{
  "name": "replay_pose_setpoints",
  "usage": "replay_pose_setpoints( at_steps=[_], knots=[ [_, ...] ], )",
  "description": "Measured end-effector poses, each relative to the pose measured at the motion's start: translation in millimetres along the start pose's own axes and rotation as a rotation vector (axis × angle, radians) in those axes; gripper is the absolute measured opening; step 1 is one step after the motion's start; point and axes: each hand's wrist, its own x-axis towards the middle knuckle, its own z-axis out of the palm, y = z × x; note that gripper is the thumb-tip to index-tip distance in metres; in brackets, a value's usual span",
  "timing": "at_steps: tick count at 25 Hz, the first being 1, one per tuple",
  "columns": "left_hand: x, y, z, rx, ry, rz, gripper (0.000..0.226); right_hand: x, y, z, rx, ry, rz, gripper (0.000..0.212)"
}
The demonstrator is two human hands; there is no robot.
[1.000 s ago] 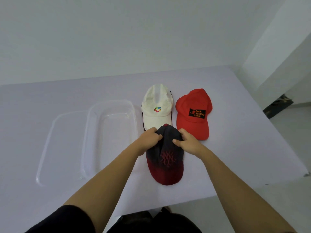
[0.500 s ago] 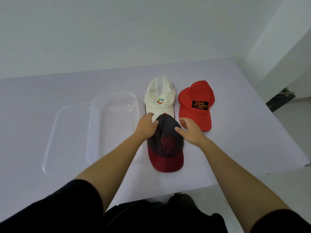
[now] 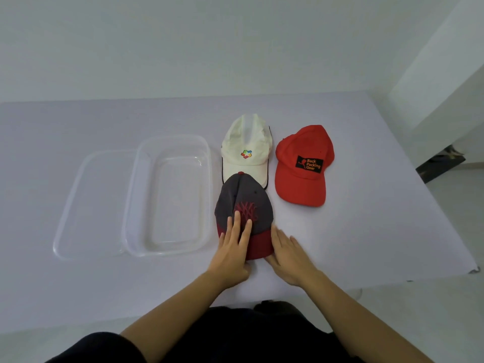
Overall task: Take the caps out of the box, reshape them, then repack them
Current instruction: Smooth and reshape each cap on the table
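Note:
Three caps lie on the white table (image 3: 366, 231). The dark grey cap with a red brim (image 3: 248, 203) is nearest me, its crown overlapping the brim of the white cap (image 3: 245, 150) behind it. A red cap with a black patch (image 3: 303, 166) sits to the right. My left hand (image 3: 234, 247) lies flat, fingers spread on the grey cap's brim and front panel. Fingers of my right hand (image 3: 288, 254) touch the brim's right edge, palm on the table. The clear plastic box (image 3: 131, 205) stands empty to the left of the caps.
The box's clear lid (image 3: 78, 205) lies flat against the box's left side. The table's right edge drops to the floor, where a dark object (image 3: 440, 163) sits by the wall. A white wall runs behind the table.
Both hands slid from the grey cap's crown down toward me to its brim. The cap now lies flatter and more rounded on the table.

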Motion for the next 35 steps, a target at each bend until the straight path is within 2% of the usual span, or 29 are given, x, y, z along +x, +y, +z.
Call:
replay_pose_setpoints(
  at_steps=[2,4,6,8,10,13,15,18,22,25,27,28,30,33,35],
  knots=[
    [7,4,0,0.053,0.074,-0.044,0.082,-1,-4,0,0.014,0.09,-0.012,0.069],
    [11,8,-2,0.067,0.113,-0.087,0.071,-3,-5,-2,-0.048,0.259,-0.026,0.065],
    [8,10,-5,0.09,0.187,-0.071,0.073,0,-6,-7,-0.153,0.387,-0.021,0.06],
    [3,9,-5,0.143,0.269,-0.002,0.086,6,-11,-17,-0.218,0.408,0.056,0.052],
    [0,8,-6,0.171,0.279,0.006,0.095,11,-21,-30,-0.271,0.424,0.134,0.039],
    [-2,7,-17,0.169,0.308,0.011,0.1,15,-32,-42,-0.35,0.497,0.056,0.028],
    [0,4,-21,0.13,0.341,0.033,0.099,14,-36,-47,-0.305,0.499,-0.008,0.028],
    [3,2,-27,0.05,0.371,0.066,0.098,12,-40,-53,-0.176,0.445,0.034,0.019],
    [5,4,-32,0.026,0.368,0.09,0.096,14,-38,-55,-0.118,0.484,0.089,0.027],
    [5,6,-36,0.088,0.38,0.093,0.096,14,-37,-59,-0.107,0.568,0.114,0.05],
    [4,7,-37,0.137,0.394,0.118,0.096,12,-33,-61,-0.065,0.579,-0.054,0.073],
    [3,7,-37,0.135,0.406,0.128,0.096,11,-32,-63,-0.002,0.527,-0.142,0.082],
    [2,8,-38,0.071,0.447,0.142,0.095,9,-39,-67,0.202,0.348,-0.204,0.084],
    [3,8,-43,-0.038,0.527,0.163,0.084,10,-50,-70,0.396,0.351,-0.168,0.079],
    [3,6,-50,-0.019,0.55,0.196,0.065,11,-51,-75,0.33,0.374,-0.207,0.08]
  ],
)
